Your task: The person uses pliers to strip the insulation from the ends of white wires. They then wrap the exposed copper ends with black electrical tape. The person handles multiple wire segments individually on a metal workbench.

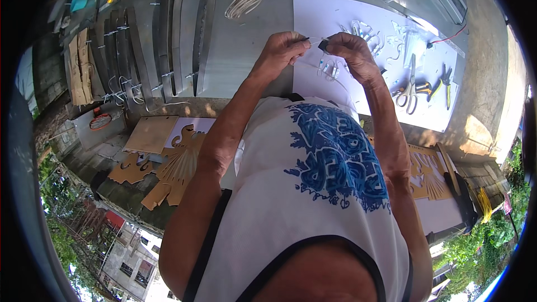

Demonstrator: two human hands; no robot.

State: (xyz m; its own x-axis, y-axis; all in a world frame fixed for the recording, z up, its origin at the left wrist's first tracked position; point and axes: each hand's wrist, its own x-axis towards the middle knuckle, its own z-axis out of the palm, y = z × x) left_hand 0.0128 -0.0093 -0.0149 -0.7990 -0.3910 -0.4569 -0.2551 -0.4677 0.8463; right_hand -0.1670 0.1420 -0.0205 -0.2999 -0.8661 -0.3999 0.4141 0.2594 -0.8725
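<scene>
My left hand [282,53] is closed in a pinch on a thin wire, with a small dark tip showing at the fingers. Close by on the right, my right hand [353,56] pinches a small black piece [324,46], which looks like tape. Thin pale wire [316,39] spans the short gap between the two hands. Both hands are above the left edge of a white sheet [313,14] on the grey metal table. Just below them on the sheet lie small white LED modules [331,69] joined by wires.
Scissors [411,92], yellow-black pliers [443,85] and more wired modules [363,29] lie right on the sheet. Coiled pale wire [244,2] rests at the back. Long dark metal strips [162,33] line the left side. Cut brown panels [176,162] lie behind my arms.
</scene>
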